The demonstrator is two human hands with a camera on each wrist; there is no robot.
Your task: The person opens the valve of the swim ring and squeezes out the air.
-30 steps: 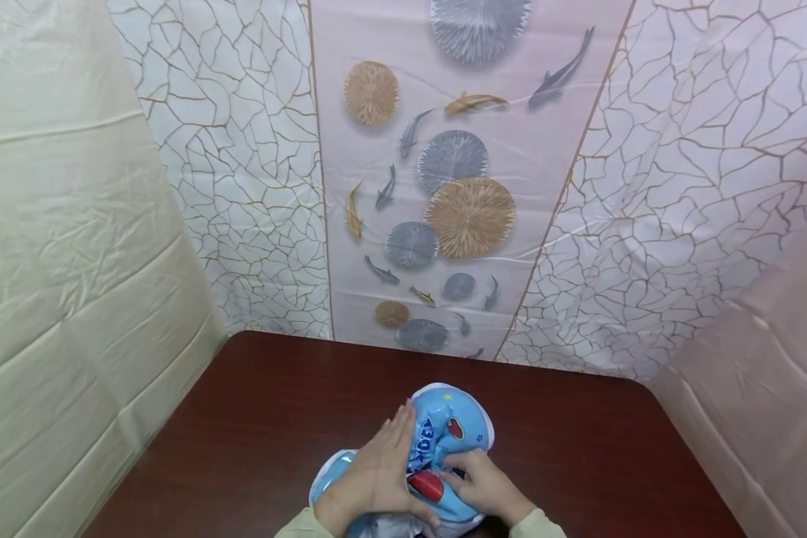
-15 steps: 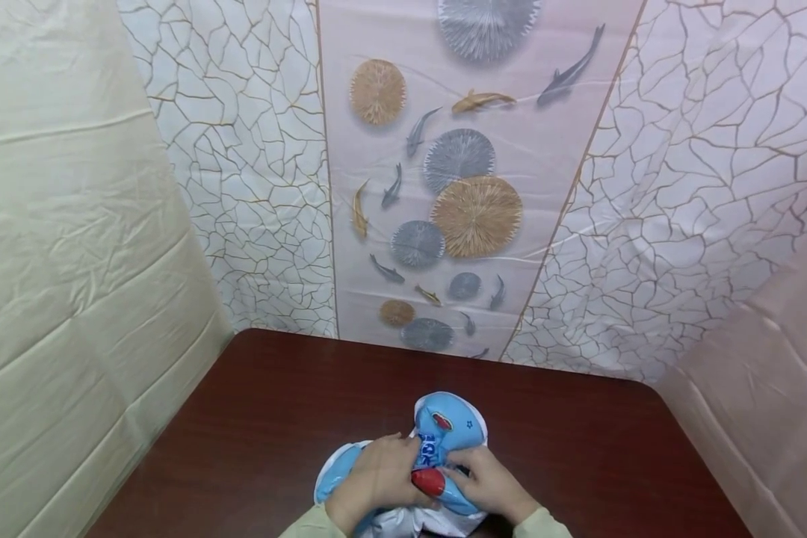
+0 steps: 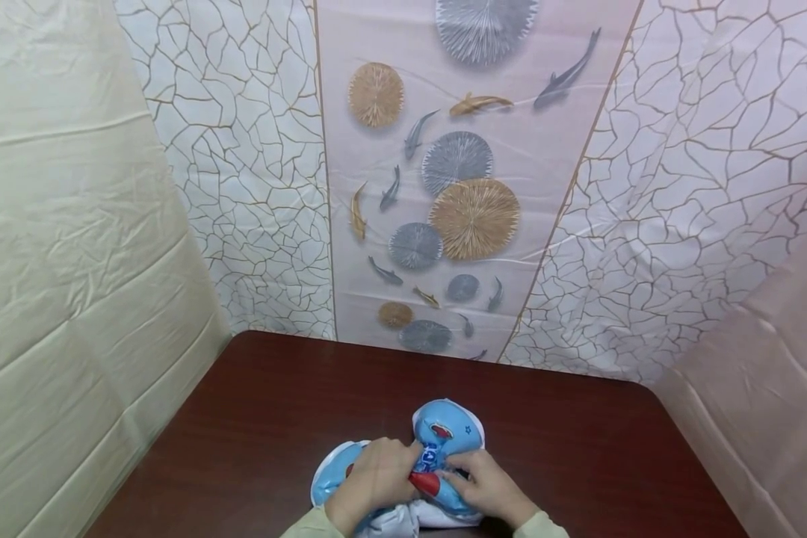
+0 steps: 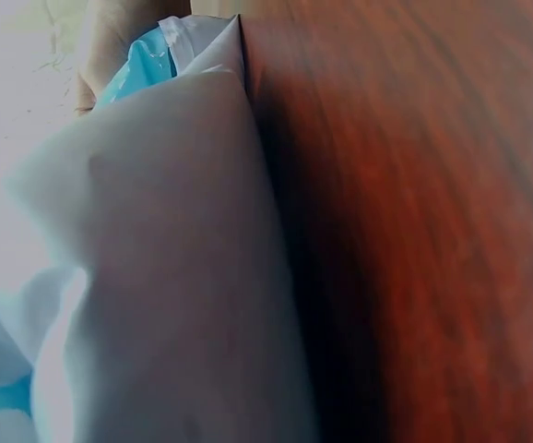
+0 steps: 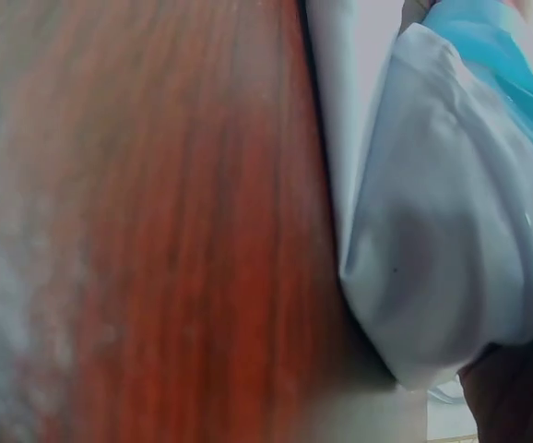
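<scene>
A soft, shiny blue-and-white inflatable [image 3: 447, 418] with printed lettering, a small star and red patches lies bunched on the table in the head view. My left hand [image 3: 376, 474] grips its middle, fingers curled over the folded part. On the right side, my right hand [image 3: 484, 486] pinches the blue plastic near a red patch [image 3: 425, 483] between thumb and fingers. Its pale underside [image 4: 174, 249] fills much of the left wrist view, and a whitish fold [image 5: 432, 212] shows in the right wrist view. Most fingertips are hidden.
The dark red-brown tabletop [image 3: 276, 403] spreads around the inflatable. A patterned cloth [image 3: 430, 224] with fish and round shapes hangs behind it. Pale cloth walls [image 3: 87, 261] stand at both sides.
My left hand's straight fingers have curled down over the inflatable and drawn nearer to me. The inflatable's far lobe looks lower and smaller. My right hand has kept its pinch.
</scene>
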